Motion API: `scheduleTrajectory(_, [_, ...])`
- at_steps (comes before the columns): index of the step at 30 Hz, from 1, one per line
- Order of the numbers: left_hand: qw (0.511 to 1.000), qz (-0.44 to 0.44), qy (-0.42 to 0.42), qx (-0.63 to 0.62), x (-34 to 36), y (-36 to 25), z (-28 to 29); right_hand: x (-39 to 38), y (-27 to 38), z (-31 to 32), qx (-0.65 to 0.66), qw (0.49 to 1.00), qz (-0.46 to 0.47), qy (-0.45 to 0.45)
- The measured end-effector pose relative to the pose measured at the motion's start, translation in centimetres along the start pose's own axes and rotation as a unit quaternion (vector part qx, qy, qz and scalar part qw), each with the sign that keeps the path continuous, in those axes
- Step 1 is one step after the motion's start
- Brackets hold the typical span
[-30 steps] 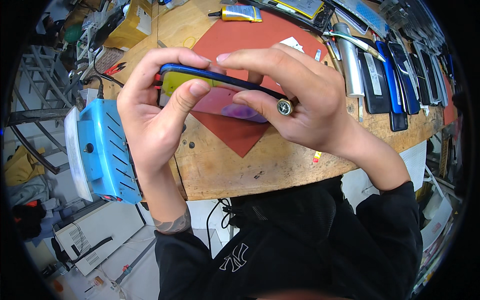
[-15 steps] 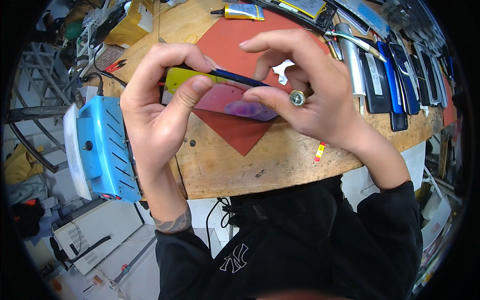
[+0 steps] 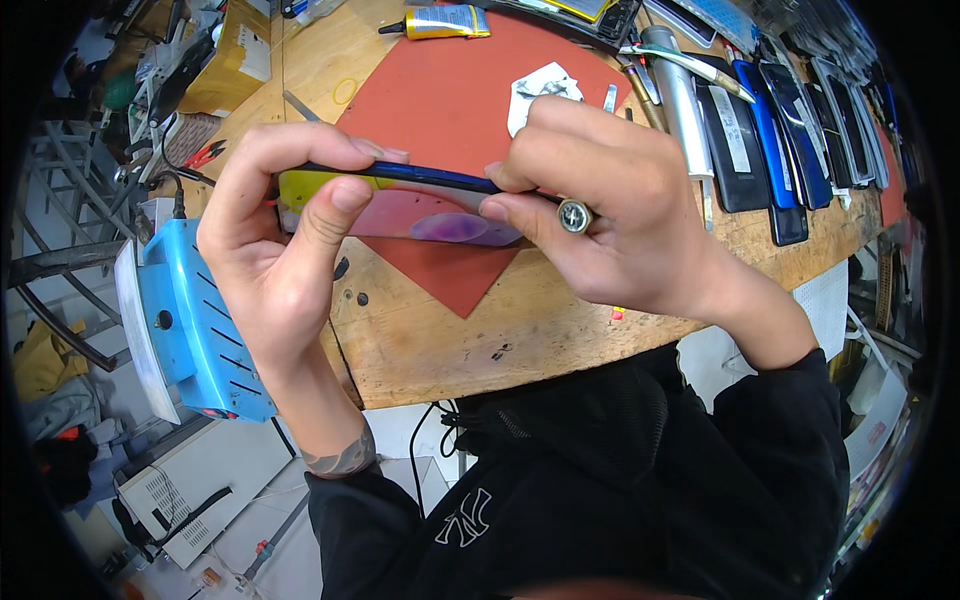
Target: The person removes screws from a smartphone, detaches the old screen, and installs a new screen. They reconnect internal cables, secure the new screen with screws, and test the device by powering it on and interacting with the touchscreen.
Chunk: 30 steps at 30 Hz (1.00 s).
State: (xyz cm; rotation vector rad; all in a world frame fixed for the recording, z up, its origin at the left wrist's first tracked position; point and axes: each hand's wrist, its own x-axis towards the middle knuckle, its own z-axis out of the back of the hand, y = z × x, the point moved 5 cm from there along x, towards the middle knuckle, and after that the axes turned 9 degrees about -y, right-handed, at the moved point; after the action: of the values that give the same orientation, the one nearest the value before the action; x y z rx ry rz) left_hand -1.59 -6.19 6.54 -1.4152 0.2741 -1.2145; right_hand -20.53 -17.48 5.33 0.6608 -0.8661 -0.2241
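A smartphone [image 3: 385,212] is held tilted above the table, its dark blue edge uppermost and its glossy face showing yellow and pink reflections. My left hand [image 3: 285,235] is closed around its left end, thumb on the face and index finger along the upper edge. My right hand [image 3: 625,205] is closed, with thumb and index fingertips at the phone's right upper edge. In it sits a slim tool [image 3: 574,216] with a round brass-coloured end; its other end is hidden by the fingers. A red-brown mat [image 3: 430,110] lies beneath the phone.
A blue slotted device [image 3: 210,320] stands at the left table edge. On the mat are a yellow glue tube [image 3: 445,22] and white paper [image 3: 530,100]. At the right lie a silver cylinder [image 3: 682,115], a white-handled tool [image 3: 715,75] and several dark phones [image 3: 735,155].
Both hands and the phone appear further left and slightly lower relative to the mat. My right hand's raised fingers have curled in, bringing its fingertips to the phone's edge. The white paper is more visible.
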Motion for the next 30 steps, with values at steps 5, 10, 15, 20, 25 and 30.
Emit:
scheduleTrajectory(5, [0.999,-0.014,-0.015,0.039,0.1,-0.1,0.1,0.4,0.1,-0.2,-0.02,1.0,0.01,-0.019])
scheduleTrajectory(10, [0.998,-0.007,0.011,0.057,-0.1,-1.9,0.0,0.5,0.5,-0.7,0.012,0.999,0.021,-0.028])
scheduleTrajectory(15, [0.982,-0.069,0.145,0.096,0.4,-3.1,-0.6,0.5,1.7,-1.4,-0.013,0.999,0.033,0.011])
scheduleTrajectory(20, [0.985,-0.04,0.13,0.103,-0.1,-3.3,-0.7,0.5,2.1,-1.5,-0.019,0.998,0.062,0.006])
scheduleTrajectory(25, [0.989,0.016,0.101,0.104,-0.1,-3.1,-0.5,0.0,1.1,-1.1,-0.023,0.999,0.042,0.015])
scheduleTrajectory(30, [0.99,-0.003,0.093,0.109,0.1,-2.6,-0.4,-0.7,0.6,-0.2,-0.05,0.999,0.005,-0.001])
